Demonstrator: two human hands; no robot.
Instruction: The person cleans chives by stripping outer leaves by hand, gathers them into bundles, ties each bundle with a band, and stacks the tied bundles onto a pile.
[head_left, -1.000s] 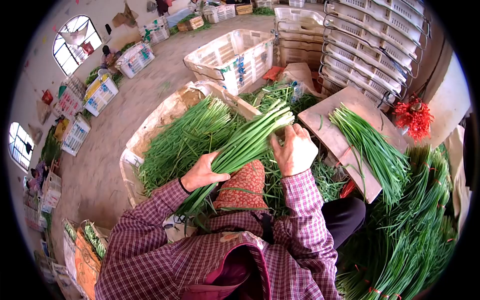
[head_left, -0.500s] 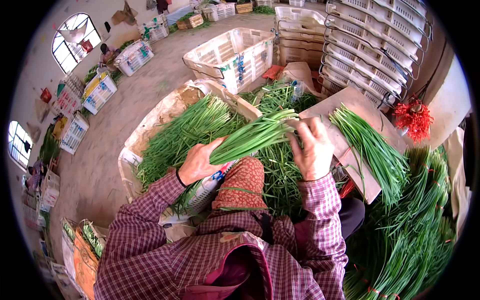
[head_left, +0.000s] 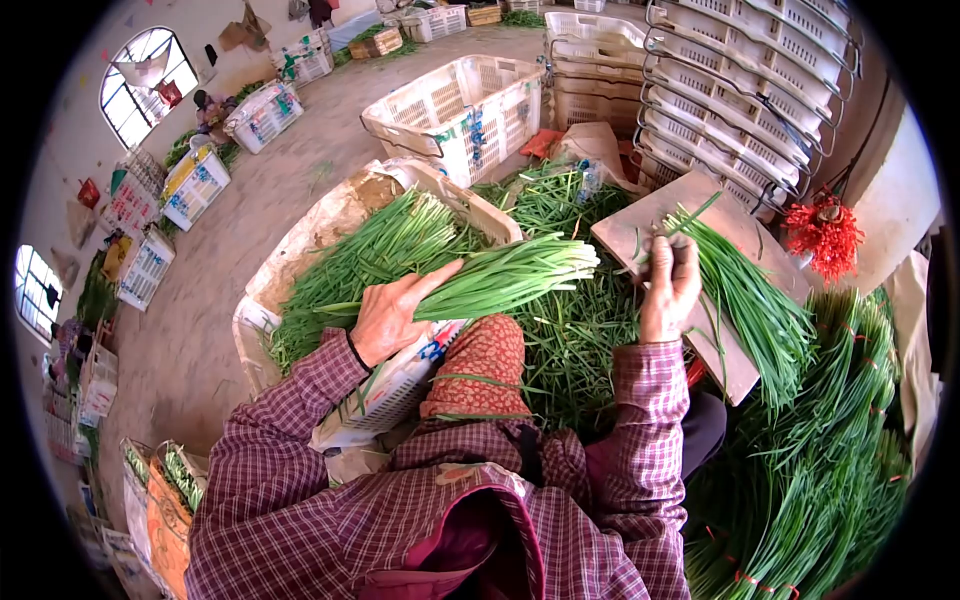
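Left hand [head_left: 395, 312] grasping a bunch of long green stalks [head_left: 520, 278] (chive-like), thumb side up, fingers wrapped around the leafy part; pale cut ends poke out free to the right, probably so the other hand can get at them. Held bunch sits in the air between the open-topped crate [head_left: 300, 235] and the board, roughly over the patterned cloth [head_left: 485, 375] at the knee. Right hand [head_left: 670, 285] is away from that bunch, raised at the board's [head_left: 620, 232] near edge, fingertips drawn together; a green blade sticks out by them, maybe pinched, but can't tell whether it's gripped or just behind. A second bunch [head_left: 755, 290] lies on the tilted board just beside the right hand, pale ends at the top, leaves hanging over the lower edge; flat board likely keeps it aligned. Crate at the left is piled with more stalks [head_left: 370, 250], pale ends mostly one way, presumably within easy reach of the left hand. Loose greens [head_left: 580, 340] heaped between knee and board, messy, look like discards. Far right, big pile of bundles [head_left: 800, 450] with red bands on some; cluster of red ties [head_left: 825, 240] hangs above, likely for arm's-reach access. Stacked white crates [head_left: 740, 95] behind the board.
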